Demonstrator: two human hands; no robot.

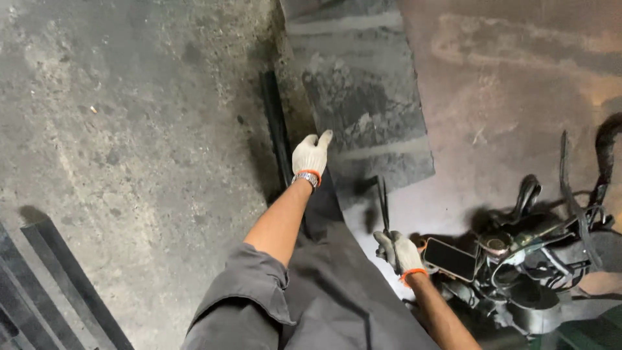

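Observation:
My left hand (311,154), in a white knit glove with an orange cuff and a wristwatch, reaches forward over a dark metal strip (275,123) that lies on the concrete beside a grey slab (363,97). Whether the fingers grip the strip is hidden by the back of the hand. My right hand (400,251), gloved the same way, is closed around the handles of dark long-nosed pliers (383,204) that point away from me. My grey trousers fill the lower middle.
A phone (449,258) lies next to my right hand, on a heap of black straps and dark metal parts (544,259). Dark flat bars (45,285) lie on the concrete floor at lower left. A stained reddish floor spreads at upper right.

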